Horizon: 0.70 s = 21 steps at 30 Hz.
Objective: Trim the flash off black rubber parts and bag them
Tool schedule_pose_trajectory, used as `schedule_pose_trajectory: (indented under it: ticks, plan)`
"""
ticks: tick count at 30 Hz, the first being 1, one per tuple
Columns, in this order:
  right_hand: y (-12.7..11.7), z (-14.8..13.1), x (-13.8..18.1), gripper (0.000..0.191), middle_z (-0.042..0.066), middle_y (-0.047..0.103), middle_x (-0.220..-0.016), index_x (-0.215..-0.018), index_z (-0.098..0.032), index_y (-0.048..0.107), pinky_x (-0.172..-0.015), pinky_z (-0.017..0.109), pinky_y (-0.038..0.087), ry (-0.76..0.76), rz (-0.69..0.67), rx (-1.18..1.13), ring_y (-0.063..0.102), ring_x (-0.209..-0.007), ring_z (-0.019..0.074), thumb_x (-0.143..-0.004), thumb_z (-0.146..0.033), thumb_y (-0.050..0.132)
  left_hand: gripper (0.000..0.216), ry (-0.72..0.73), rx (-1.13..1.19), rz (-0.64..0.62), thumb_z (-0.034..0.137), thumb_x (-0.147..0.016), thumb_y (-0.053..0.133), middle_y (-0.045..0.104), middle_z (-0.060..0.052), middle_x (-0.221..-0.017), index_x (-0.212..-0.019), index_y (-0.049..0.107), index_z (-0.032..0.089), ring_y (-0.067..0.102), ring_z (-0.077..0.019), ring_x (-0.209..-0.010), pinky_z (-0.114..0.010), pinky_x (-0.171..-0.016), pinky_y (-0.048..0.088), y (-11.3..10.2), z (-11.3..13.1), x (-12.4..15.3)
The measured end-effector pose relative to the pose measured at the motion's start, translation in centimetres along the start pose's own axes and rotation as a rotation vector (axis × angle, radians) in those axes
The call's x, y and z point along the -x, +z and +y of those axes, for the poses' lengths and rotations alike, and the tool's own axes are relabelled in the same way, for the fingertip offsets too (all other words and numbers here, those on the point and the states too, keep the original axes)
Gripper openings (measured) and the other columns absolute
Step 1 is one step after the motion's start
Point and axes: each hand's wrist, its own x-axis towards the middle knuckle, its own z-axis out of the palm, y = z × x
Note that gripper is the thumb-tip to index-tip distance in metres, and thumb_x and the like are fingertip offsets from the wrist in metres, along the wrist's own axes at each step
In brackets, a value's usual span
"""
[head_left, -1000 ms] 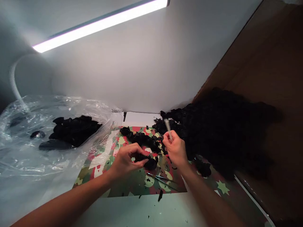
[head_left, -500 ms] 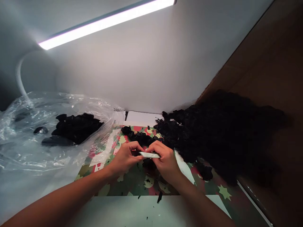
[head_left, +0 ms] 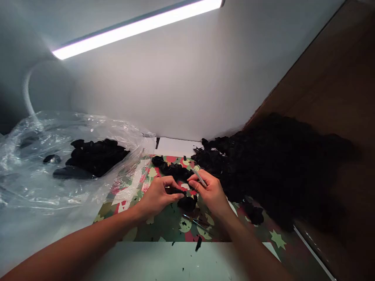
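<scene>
My left hand [head_left: 160, 195] pinches a small black piece [head_left: 177, 191] between thumb and fingertips, mostly covered by the fingers. To its right, my right hand [head_left: 211, 193] is closed around a slim pale grey stick-like tool [head_left: 199, 178], whose end points up and left. The two hands are a short gap apart. Just below the left fingertips lies a rounded black piece [head_left: 187, 203] on the patterned sheet [head_left: 164, 224]. A thin metal tool that looks like tweezers [head_left: 196, 221] rests nearer to me.
A large heap of black pieces [head_left: 263, 168] fills the right side against a brown cardboard panel [head_left: 331, 78]. On the left, a clear plastic bag [head_left: 32, 187] holds dark rounded parts [head_left: 96, 158]. A lit lamp [head_left: 137, 29] hangs above. Black scraps [head_left: 198, 244] lie in front.
My hands have moved apart slightly. The pale tool, earlier held level between both hands, is now tilted in my right hand alone. The metal tool on the sheet has come into view.
</scene>
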Motion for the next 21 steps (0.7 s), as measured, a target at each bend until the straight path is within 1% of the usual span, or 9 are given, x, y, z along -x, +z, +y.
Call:
schedule_pose_trajectory:
  ticks: [3,6,8,11,12,14,17,19,21]
  plan:
    - [1.6,-1.3,1.0,0.011,0.003,0.064,-0.085,-0.083,-0.022,0.072,-0.067,0.028,0.043,-0.089,-0.069,-0.003,0.059,-0.076,0.018,-0.089,-0.024,0.064,0.023,0.018,-0.045,0.027,0.033,-0.074,0.081,0.065,0.0,-0.069,-0.07,0.067,0.016,0.058,-0.014,-0.065,-0.024,-0.06,0.044,-0.1,-0.3,-0.2]
    - [2.9,-1.7,1.4,0.018,0.001,0.062,-0.078,-0.074,-0.021,0.065,-0.067,0.027,0.042,-0.138,-0.04,0.027,0.058,-0.073,0.0169,-0.084,-0.01,0.056,0.019,0.063,-0.136,0.011,0.026,-0.077,0.077,0.057,0.003,-0.064,-0.066,0.065,0.016,0.051,-0.0116,-0.061,-0.023,-0.057,0.037,-0.1,-0.2,-0.1]
    - [3.1,-1.2,1.1,0.018,0.0,0.06,-0.075,-0.071,-0.021,0.059,-0.066,0.027,0.04,-0.112,-0.026,0.039,0.055,-0.071,0.0163,-0.081,-0.007,0.052,0.013,0.097,-0.177,-0.006,0.02,-0.078,0.075,0.055,0.003,-0.066,-0.069,0.067,0.016,0.049,-0.0114,-0.062,-0.023,-0.057,0.035,0.0,0.0,0.1]
    - [1.8,0.1,0.0,0.015,-0.002,0.055,-0.067,-0.071,-0.021,0.054,-0.06,0.026,0.035,0.03,0.104,0.046,0.049,-0.064,0.0154,-0.085,-0.017,0.052,0.01,0.127,-0.206,-0.034,0.017,-0.079,0.075,0.057,0.002,-0.07,-0.072,0.067,0.016,0.052,-0.0126,-0.066,-0.023,-0.06,0.037,0.2,0.5,0.4]
    - [1.2,0.6,-0.3,0.016,-0.002,0.052,-0.065,-0.072,-0.022,0.053,-0.057,0.026,0.034,0.084,0.187,0.041,0.047,-0.06,0.0149,-0.089,-0.022,0.052,0.012,0.135,-0.214,-0.039,0.018,-0.079,0.075,0.058,0.002,-0.07,-0.071,0.066,0.016,0.052,-0.0129,-0.066,-0.024,-0.061,0.038,0.2,0.6,0.5]
    - [-0.1,1.2,-0.8,0.023,-0.003,0.052,-0.065,-0.075,-0.022,0.053,-0.055,0.026,0.033,0.125,0.242,0.037,0.044,-0.057,0.0142,-0.096,-0.032,0.048,0.016,0.151,-0.23,-0.043,0.019,-0.081,0.075,0.057,0.002,-0.07,-0.07,0.065,0.016,0.051,-0.0129,-0.065,-0.024,-0.06,0.038,0.2,0.7,0.6]
    - [-0.8,0.9,-0.7,0.029,0.001,0.059,-0.073,-0.077,-0.02,0.062,-0.059,0.026,0.038,0.061,0.131,0.052,0.052,-0.065,0.0156,-0.097,-0.039,0.055,0.013,0.174,-0.228,-0.014,0.02,-0.082,0.075,0.056,0.001,-0.071,-0.073,0.067,0.016,0.051,-0.013,-0.065,-0.024,-0.06,0.038,0.1,0.6,0.5]
    - [-0.4,0.0,-0.1,0.018,0.004,0.063,-0.086,-0.087,-0.02,0.071,-0.062,0.027,0.042,-0.011,0.064,0.055,0.057,-0.075,0.0174,-0.095,-0.033,0.061,0.011,0.189,-0.217,0.007,0.02,-0.081,0.076,0.057,0.001,-0.072,-0.074,0.068,0.016,0.052,-0.0132,-0.066,-0.024,-0.06,0.039,0.0,0.4,0.4]
    - [0.5,-0.9,0.6,0.013,0.004,0.063,-0.09,-0.094,-0.021,0.075,-0.064,0.027,0.045,-0.08,0.033,0.039,0.059,-0.077,0.0173,-0.093,-0.027,0.064,0.011,0.201,-0.215,0.022,0.02,-0.081,0.076,0.057,0.001,-0.072,-0.075,0.068,0.016,0.052,-0.0132,-0.066,-0.024,-0.06,0.039,-0.1,0.3,0.3]
